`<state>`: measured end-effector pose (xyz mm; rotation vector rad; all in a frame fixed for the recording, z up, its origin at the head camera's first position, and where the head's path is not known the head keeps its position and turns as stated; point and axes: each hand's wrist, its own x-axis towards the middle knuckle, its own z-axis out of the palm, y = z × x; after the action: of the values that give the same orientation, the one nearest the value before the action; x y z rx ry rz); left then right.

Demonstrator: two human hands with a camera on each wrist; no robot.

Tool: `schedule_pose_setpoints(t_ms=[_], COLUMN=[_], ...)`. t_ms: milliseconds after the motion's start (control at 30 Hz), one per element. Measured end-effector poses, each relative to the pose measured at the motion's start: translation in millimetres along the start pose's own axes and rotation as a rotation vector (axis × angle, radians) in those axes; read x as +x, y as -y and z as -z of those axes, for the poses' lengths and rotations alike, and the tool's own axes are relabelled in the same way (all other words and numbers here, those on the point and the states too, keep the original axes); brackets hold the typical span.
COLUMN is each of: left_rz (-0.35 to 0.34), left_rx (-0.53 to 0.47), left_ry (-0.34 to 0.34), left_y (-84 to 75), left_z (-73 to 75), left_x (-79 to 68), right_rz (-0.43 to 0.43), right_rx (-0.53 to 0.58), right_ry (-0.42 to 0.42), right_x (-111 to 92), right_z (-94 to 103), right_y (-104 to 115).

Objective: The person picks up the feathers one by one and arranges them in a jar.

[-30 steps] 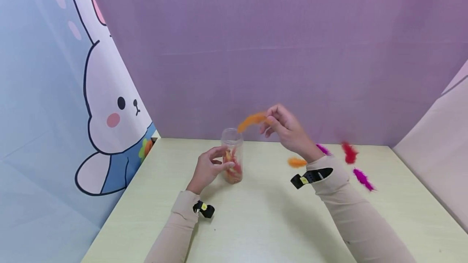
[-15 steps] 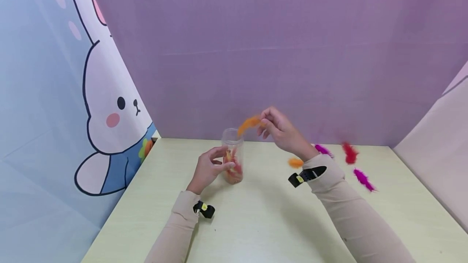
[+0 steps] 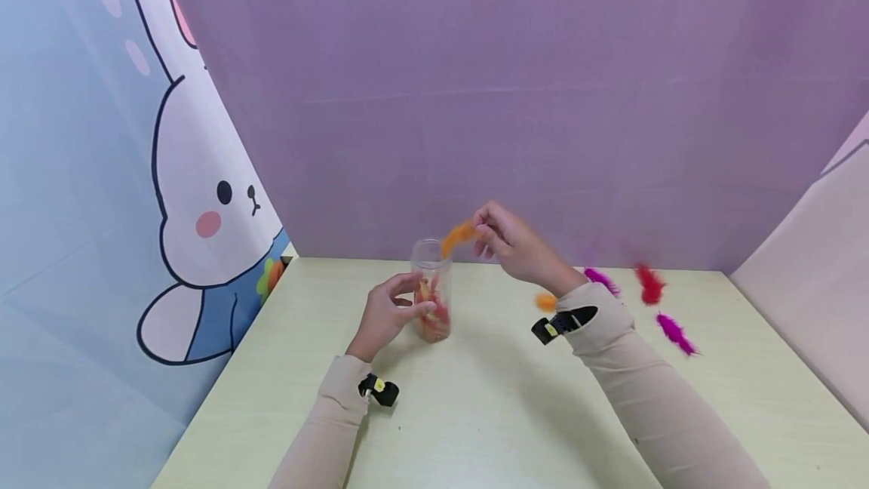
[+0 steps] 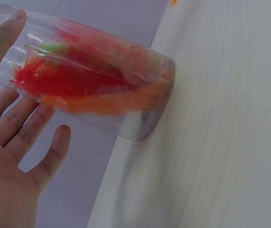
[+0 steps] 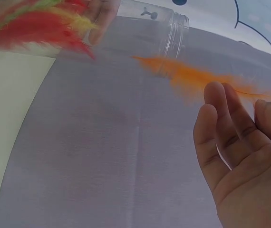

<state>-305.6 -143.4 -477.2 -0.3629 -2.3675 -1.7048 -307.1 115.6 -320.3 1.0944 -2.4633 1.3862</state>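
A clear plastic jar [image 3: 440, 270] stands upright on the table without a lid. Red, orange, green and yellow feathers [image 4: 83, 80] lie inside its lower part. My left hand [image 3: 388, 314] holds the jar around its middle, thumb on one side and fingers on the other. Between thumb and fingertips, my right hand [image 3: 517, 249] pinches one end of an orange feather [image 5: 188, 76] up beside the jar's mouth. The feather's free tip overlaps the rim [image 5: 176, 40] in the right wrist and head views.
On the pale table [image 3: 462, 413], right of the jar, lie another orange feather [image 3: 545, 302], a red feather [image 3: 649, 285] and two magenta feathers [image 3: 675, 334]. A purple cloth [image 3: 475, 96] rises behind the table, and a rabbit-print cloth [image 3: 204, 172] hangs at the left.
My right hand has moved left and slightly down, bringing the orange feather's tip lower at the jar's mouth. My left hand and the jar have stayed in place.
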Motion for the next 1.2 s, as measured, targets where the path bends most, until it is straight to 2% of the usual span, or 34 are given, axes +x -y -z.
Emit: schedule_pose_setpoints(t_ms=[233,367,700,1200], left_rz=[0.01,0.011,0.0,0.006], left_rx=[-0.001,-0.003,-0.002,-0.024], left_ry=[0.003,0.002,0.004,0.017], left_y=[1.1,1.3,1.8,1.1], left_z=[0.2,0.3,0.8,-0.8], left_x=[0.5,0.4,0.2,1.9], right_rz=[0.032,0.039,0.051,-0.02], right_rx=[-0.149,-0.195,-0.226,-0.252], right_ry=[0.023,0.042,0.047,0.049], right_x=[4,5,10,13], right_z=[-3.9,-6.5,-13.6,-27.4], right_y=[3,4,1,-5])
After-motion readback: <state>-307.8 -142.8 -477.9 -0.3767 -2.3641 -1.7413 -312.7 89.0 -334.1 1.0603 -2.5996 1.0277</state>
